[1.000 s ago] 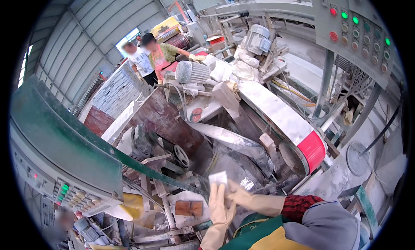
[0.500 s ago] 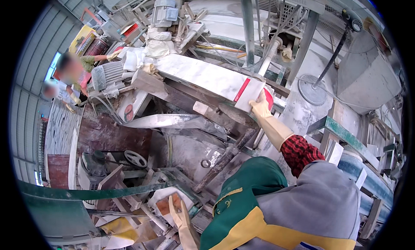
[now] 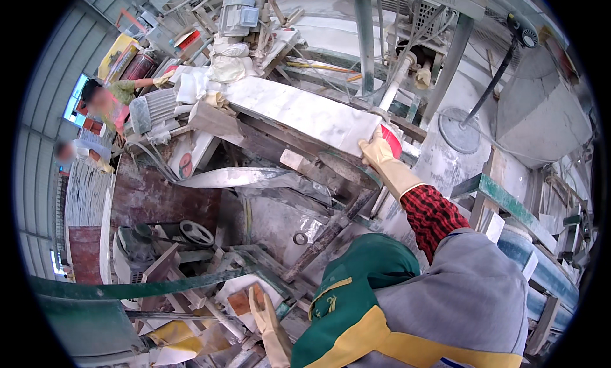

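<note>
My right hand (image 3: 380, 153), in a cream rubber glove, is at the near right end of a long white flat surface (image 3: 299, 109). Its fingers are closed around a rounded red piece (image 3: 392, 141), whose underside is hidden. Lower down, my left hand (image 3: 267, 320), gloved the same way, has its fingers stretched out. They lie beside and partly over a rusty brown square patch (image 3: 240, 302) on a pale board (image 3: 223, 296).
A grey motor (image 3: 238, 14) stands beyond the surface's far end. Two people (image 3: 118, 100) are at the left. A metal handwheel (image 3: 197, 233), a green curved bar (image 3: 140, 288) and a pole on a round base (image 3: 461, 131) stand around me.
My right hand has shifted slightly left with the red piece. The red strip seen across the white surface has gone from view. My left hand stays about where it was.
</note>
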Demonstrator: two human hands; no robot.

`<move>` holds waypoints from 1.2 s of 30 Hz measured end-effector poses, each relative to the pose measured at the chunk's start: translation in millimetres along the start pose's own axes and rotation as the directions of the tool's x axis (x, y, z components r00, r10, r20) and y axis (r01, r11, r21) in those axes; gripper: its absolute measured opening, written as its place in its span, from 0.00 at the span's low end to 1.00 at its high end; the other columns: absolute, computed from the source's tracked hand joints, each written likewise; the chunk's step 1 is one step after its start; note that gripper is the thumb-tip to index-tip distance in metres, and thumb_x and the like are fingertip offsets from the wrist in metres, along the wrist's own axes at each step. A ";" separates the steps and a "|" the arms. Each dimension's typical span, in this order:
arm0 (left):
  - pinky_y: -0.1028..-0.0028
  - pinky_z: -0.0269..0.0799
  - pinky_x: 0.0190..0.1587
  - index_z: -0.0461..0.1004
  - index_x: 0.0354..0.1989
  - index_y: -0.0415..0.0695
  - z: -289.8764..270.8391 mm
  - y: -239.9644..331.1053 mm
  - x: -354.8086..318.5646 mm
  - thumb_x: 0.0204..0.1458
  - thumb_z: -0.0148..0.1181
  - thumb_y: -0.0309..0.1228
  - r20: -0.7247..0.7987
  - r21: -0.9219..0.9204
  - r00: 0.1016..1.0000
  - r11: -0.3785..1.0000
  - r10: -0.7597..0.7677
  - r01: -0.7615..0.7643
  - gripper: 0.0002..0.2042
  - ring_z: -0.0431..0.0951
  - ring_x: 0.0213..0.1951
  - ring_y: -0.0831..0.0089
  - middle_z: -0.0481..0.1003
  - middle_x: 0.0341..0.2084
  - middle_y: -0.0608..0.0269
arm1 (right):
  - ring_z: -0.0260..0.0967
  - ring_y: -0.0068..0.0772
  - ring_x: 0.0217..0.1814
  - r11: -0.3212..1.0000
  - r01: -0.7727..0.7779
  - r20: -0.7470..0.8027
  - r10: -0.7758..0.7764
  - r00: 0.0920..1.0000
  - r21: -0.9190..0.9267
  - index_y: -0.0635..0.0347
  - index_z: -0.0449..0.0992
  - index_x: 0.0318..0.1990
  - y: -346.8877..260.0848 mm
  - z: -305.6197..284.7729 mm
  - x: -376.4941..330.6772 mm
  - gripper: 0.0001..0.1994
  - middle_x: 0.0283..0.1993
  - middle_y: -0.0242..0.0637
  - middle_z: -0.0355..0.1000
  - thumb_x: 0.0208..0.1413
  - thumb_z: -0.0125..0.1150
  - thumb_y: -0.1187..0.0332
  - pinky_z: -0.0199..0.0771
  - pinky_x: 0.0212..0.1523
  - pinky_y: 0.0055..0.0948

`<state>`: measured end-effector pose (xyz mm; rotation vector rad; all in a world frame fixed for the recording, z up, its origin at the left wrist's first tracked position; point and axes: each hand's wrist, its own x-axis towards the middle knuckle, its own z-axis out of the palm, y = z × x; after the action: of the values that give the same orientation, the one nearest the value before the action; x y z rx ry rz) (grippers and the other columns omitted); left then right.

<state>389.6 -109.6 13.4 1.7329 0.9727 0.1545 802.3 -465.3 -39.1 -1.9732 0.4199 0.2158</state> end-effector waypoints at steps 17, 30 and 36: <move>0.62 0.51 0.69 0.48 0.69 0.44 32.3 72.7 18.7 0.62 0.47 0.44 0.036 -0.857 0.999 0.515 0.014 0.024 0.31 0.49 0.70 0.60 0.50 0.68 0.52 | 0.72 0.38 0.53 0.863 0.481 0.663 -0.451 0.597 0.154 0.52 0.72 0.55 -39.3 89.1 -168.5 0.26 0.56 0.43 0.71 0.55 0.53 0.45 0.69 0.56 0.36; 0.53 0.47 0.69 0.39 0.72 0.51 31.9 136.0 16.3 0.64 0.44 0.46 0.083 -0.897 0.956 0.438 0.281 -0.050 0.33 0.40 0.71 0.54 0.38 0.71 0.52 | 0.74 0.37 0.26 0.677 0.665 0.946 -0.285 -0.158 0.315 0.66 0.77 0.31 -114.7 140.4 -330.2 0.24 0.27 0.44 0.76 0.59 0.47 0.51 0.73 0.29 0.37; 0.50 0.57 0.65 0.46 0.70 0.51 40.1 152.9 12.4 0.61 0.53 0.39 0.138 -0.810 0.944 0.583 0.300 -0.067 0.32 0.50 0.68 0.59 0.50 0.68 0.59 | 0.72 0.35 0.21 0.792 0.494 0.933 -0.283 -0.223 0.359 0.66 0.76 0.27 -108.6 138.7 -327.8 0.21 0.22 0.40 0.74 0.59 0.45 0.56 0.71 0.25 0.35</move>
<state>500.0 -142.3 122.4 0.9526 0.3879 0.4219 547.0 -234.7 102.9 -1.3545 -1.3419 1.2397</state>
